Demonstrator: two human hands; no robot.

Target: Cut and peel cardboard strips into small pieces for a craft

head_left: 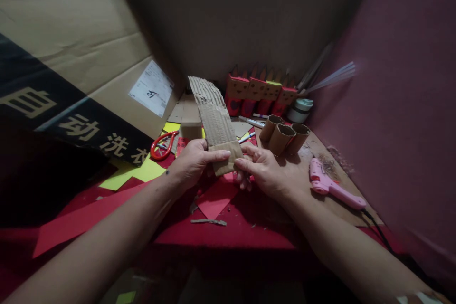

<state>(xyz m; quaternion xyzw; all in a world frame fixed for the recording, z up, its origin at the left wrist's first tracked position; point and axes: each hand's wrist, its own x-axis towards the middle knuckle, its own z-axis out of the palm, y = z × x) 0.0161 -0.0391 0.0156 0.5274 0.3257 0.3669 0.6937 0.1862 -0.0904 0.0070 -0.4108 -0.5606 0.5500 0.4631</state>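
Note:
Both hands grip a strip of corrugated cardboard (pixel 215 114) above the red table. Its near end is folded over into a smooth brown flap, while the ribbed far end rises away from me. My left hand (pixel 194 159) pinches the flap's left side, thumb on top. At the right edge, my right hand (pixel 261 166) presses with thumb and finger; its other fingers curl beneath. Below the hands lies a piece of red paper (pixel 217 199), with a thin cardboard scrap (pixel 208 222) in front of it. Red-handled scissors (pixel 164 146) rest left of the strip.
Cardboard tubes (pixel 281 140) stand right of the hands, near a pink glue gun (pixel 335 185) with a cord. Several red figures with cardboard faces (pixel 256 90) line the back, beside a teal-lidded jar (pixel 300 110). A large printed carton (pixel 81 57) leans at left; yellow paper (pixel 151 169) lies below it.

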